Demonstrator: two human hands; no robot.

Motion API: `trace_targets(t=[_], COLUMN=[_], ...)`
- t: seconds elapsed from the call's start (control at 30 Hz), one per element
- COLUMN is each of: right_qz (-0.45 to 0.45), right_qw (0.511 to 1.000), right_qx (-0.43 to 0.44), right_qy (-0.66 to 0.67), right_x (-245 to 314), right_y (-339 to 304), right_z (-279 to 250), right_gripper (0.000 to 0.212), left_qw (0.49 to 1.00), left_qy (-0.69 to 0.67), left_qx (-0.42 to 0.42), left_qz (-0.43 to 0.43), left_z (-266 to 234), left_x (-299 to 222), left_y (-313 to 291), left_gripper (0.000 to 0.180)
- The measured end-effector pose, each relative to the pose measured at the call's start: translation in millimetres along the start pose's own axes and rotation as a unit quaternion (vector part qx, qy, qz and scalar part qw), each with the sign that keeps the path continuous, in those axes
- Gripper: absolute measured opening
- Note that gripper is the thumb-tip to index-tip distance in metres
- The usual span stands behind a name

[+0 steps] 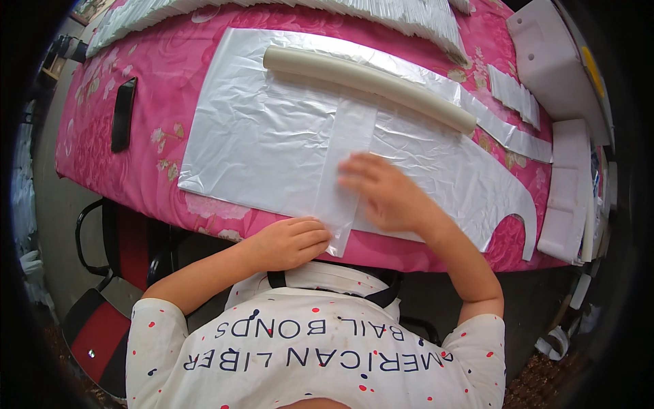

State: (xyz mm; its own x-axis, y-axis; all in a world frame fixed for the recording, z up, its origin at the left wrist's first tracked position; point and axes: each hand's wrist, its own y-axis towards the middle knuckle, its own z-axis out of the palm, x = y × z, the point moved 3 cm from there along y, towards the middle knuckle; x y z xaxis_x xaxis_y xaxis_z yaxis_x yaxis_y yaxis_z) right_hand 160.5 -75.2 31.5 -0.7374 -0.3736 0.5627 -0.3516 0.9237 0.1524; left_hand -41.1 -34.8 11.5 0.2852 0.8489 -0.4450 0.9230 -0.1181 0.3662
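Observation:
A large sheet of thin, shiny white plastic film [259, 150] lies spread over the table. Across it, from the middle to the near edge, runs a narrow folded strip of the same film [347, 136]. My left hand [293, 242] is at the near table edge, fingers curled together on the left border of the strip's near end. Over the strip's right side is my right hand [385, 194], blurred by motion, so its fingers are hard to read. A long beige tube [368, 85] rests across the far part of the sheet.
The tablecloth [157, 191] is pink and flowered. A black phone [124, 114] lies at left, and folded white film pieces [293, 10] are piled along the far side. Smaller folded strips [514, 99] and white foam boxes [565, 184] are at right. Red-and-black chairs [99, 334] stand lower left.

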Motion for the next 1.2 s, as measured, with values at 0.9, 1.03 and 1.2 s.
trace_targets(t=[0.9, 1.03, 1.2], right_qz=[0.498, 0.492, 0.508], right_qw=[0.793, 0.777, 0.791], right_qx=[-0.049, -0.045, -0.055], right_qy=[0.348, 0.389, 0.337], right_x=[-35.2, -39.4, -31.1], right_y=[8.3, 9.7, 7.5], right_z=[-3.1, -4.6, -5.0], right_gripper=[0.022, 0.022, 0.021], left_qw=[0.969, 0.966, 0.956], left_qy=[-0.004, 0.093, 0.143], left_qx=[-0.106, 0.016, 0.04], left_qz=[-0.223, -0.242, -0.254], left_z=[-30.6, -0.1, 8.4], left_x=[50.2, 43.6, 48.1], left_y=[46.7, 54.6, 53.4], left_gripper=[0.062, 0.068, 0.067])
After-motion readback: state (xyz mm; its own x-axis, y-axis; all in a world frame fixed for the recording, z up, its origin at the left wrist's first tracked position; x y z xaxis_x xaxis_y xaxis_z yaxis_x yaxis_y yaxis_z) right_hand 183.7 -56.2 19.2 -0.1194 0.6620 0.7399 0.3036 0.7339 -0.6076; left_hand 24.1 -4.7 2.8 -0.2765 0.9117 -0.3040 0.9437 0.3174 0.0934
